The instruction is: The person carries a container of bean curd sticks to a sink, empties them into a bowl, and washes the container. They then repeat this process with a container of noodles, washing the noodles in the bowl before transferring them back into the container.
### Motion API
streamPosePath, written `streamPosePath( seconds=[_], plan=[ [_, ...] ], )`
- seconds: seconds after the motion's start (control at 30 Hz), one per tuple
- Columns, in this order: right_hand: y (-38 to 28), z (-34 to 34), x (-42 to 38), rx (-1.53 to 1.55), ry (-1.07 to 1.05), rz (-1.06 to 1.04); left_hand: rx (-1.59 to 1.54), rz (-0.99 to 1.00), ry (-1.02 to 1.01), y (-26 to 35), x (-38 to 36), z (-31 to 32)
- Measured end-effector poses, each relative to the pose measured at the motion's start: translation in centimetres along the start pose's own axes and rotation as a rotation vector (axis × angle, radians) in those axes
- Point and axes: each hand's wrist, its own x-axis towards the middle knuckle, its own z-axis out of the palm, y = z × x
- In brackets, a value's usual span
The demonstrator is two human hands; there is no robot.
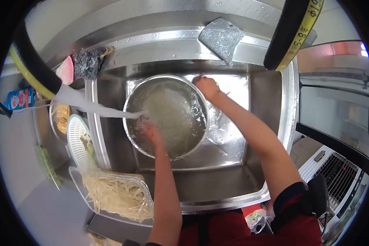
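Observation:
A round metal basin (172,119) full of cloudy water stands in the steel sink (264,102). Water pours into its left side from a black hose (41,69) with a yellow stripe. My left hand (149,130) is at the left of the basin, under the stream; splashing and blur hide its fingers. At the basin's upper right rim is my right hand (207,87), its fingers curled at the edge. Whether it grips the rim is hard to make out.
Left of the sink are a clear tray of pale strips (119,197), a white colander (80,139) and a bowl of yellowish pieces (62,117). A grey cloth (221,39), a dark scrubber (87,63) and a pink sponge (65,70) lie behind. Another hose (293,33) hangs at upper right.

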Motion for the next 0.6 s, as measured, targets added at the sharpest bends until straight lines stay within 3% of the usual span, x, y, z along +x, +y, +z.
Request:
streamPosePath(
  seconds=[0.07,0.13,0.23,0.3,0.37,0.47,0.53,0.6],
  plan=[
    [1.9,-0.5,-1.1,-0.05,-0.061,0.096,-0.033,-0.044,0.017,0.0,0.5,0.4],
    [3.5,-1.9,-3.4,0.098,-0.013,0.289,0.108,0.214,-0.033,0.1,0.5,0.5],
    [2.4,-7.7,-7.0,0.607,-0.011,0.573,0.059,0.055,0.102,-2.9,2.2,0.7],
    [-1.3,-12.0,-9.3,0.825,-0.01,0.546,0.014,0.013,0.058,-1.0,1.3,1.0],
    [-5.4,-14.3,-10.1,0.836,-0.015,0.379,-0.029,-0.033,0.006,-0.9,1.3,0.9],
    [-10.0,-12.2,-8.3,0.686,-0.149,0.178,-0.029,-0.069,-0.003,-3.6,2.3,0.2],
    [-12.0,-8.0,-6.4,0.52,-0.19,0.046,0.537,0.51,0.063,-3.9,2.6,-0.4],
    [-13.0,-5.6,-4.9,0.451,-0.215,-0.029,0.375,0.422,0.062,-0.1,2.1,-0.6]
  ],
)
